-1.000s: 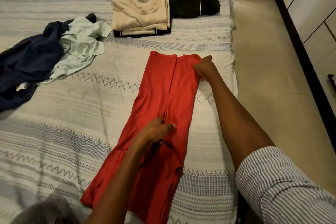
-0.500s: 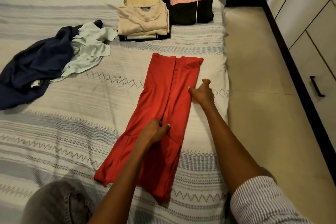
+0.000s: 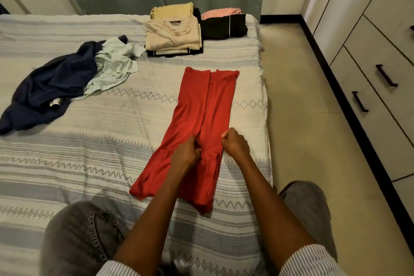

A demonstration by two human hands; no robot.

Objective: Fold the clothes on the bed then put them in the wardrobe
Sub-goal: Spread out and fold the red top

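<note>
**Now folding: both hands gripping the red garment near the bed's right edge**

Right now the red garment (image 3: pixel 201 123) is lying lengthwise on the striped bedspread (image 3: pixel 78 163), close to the bed's right edge, with its two sides folded inward so that they are meeting along a central seam. The left hand (image 3: pixel 186 154) is resting on that seam about two-thirds of the way down, its fingers curling into the cloth and pinching a fold. The right hand (image 3: pixel 235 144) is sitting at the garment's right edge, level with the left, fingers curled and thumb raised; it appears to be grasping the edge of the fabric, though the exact hold is hidden under the knuckles. Both forearms are reaching out from striped sleeves (image 3: pixel 311 262).

Farther up the bed, a folded beige stack (image 3: pixel 173 34) is sitting just beside a folded black item (image 3: pixel 224 27), with a pink piece (image 3: pixel 220 11) lying behind the black one. To the left, a crumpled navy garment (image 3: pixel 47 87) and a pale blue-green garment (image 3: pixel 114 64) are lying unfolded, overlapping each other.

A grey-trousered knee (image 3: pixel 83 235) is pressing on the bed's near side. White wardrobe drawers (image 3: pixel 380 56) with dark handles are standing along the right wall, across a strip of floor.
</note>
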